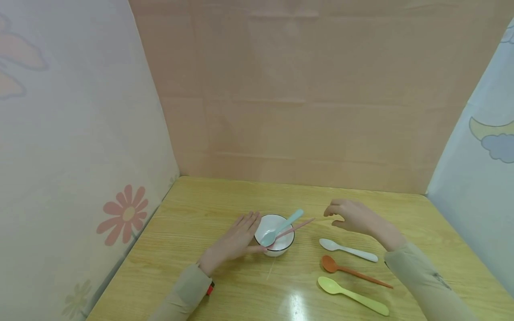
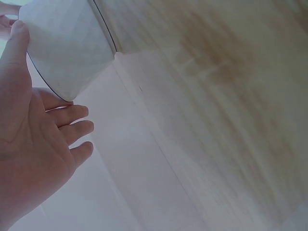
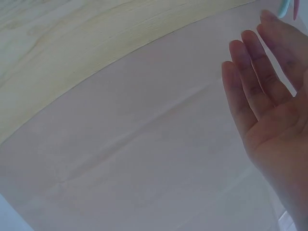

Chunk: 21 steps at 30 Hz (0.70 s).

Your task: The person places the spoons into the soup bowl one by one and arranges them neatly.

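A white bowl (image 1: 265, 224) with a dark rim stands on the table in the head view. Inside it lean a light blue spoon (image 1: 292, 218) and a pink utensil (image 1: 299, 226), whose lower end is hidden. My left hand (image 1: 237, 238) holds the bowl from the left, thumb at its front and fingers along the far-left rim. The left wrist view shows this hand (image 2: 38, 130) against the bowl's side (image 2: 72, 43). Right of the bowl, my right hand (image 1: 355, 217) hovers with loosely bent fingers, holding nothing. In the right wrist view its palm (image 3: 274, 120) is bare.
To the right of the bowl lie a white spoon (image 1: 349, 250), an orange spoon (image 1: 355, 271) and a yellow spoon (image 1: 353, 296), roughly parallel. The wooden table (image 1: 217, 196) meets a beige backdrop (image 1: 281, 102) behind, with a patterned curtain (image 1: 80, 133) at the left.
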Each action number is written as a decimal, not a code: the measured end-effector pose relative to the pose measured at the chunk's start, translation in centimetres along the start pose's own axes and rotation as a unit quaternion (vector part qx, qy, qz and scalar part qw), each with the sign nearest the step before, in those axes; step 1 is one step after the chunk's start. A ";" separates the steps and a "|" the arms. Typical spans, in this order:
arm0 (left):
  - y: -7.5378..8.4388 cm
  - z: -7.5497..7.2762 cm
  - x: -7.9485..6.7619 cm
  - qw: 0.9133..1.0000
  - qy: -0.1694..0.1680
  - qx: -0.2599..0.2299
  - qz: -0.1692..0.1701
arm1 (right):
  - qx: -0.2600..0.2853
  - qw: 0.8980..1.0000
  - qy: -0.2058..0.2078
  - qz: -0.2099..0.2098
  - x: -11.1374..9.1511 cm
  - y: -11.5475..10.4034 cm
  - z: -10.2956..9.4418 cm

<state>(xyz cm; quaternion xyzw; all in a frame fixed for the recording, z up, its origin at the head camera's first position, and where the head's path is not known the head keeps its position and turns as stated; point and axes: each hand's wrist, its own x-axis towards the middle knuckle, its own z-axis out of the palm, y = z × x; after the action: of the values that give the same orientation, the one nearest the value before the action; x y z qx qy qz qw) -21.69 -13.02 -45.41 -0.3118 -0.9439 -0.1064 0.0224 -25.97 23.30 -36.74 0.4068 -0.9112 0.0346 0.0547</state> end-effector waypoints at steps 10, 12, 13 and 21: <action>-0.1 0.0 0.1 1.000 0.000 0.000 -0.002 | 0.010 1.000 0.003 0.027 -2.9 0.7 1.1; -0.1 0.0 0.1 1.000 0.000 -0.002 -0.003 | 0.014 0.999 0.002 0.029 -3.3 0.9 1.4; -0.1 -0.1 0.1 1.000 -0.001 -0.004 -0.004 | 0.015 0.999 0.004 0.028 -3.5 0.9 1.5; 0.1 -0.2 -0.1 1.000 0.002 -0.006 0.000 | 0.045 0.997 -0.018 0.055 -5.2 0.8 2.1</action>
<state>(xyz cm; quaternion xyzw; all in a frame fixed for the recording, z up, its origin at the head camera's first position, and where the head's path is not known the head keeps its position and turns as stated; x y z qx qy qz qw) -21.61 -13.07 -45.20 -0.3118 -0.9431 -0.1131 0.0224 -23.31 27.43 -39.47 0.3583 -0.9307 0.0712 0.0179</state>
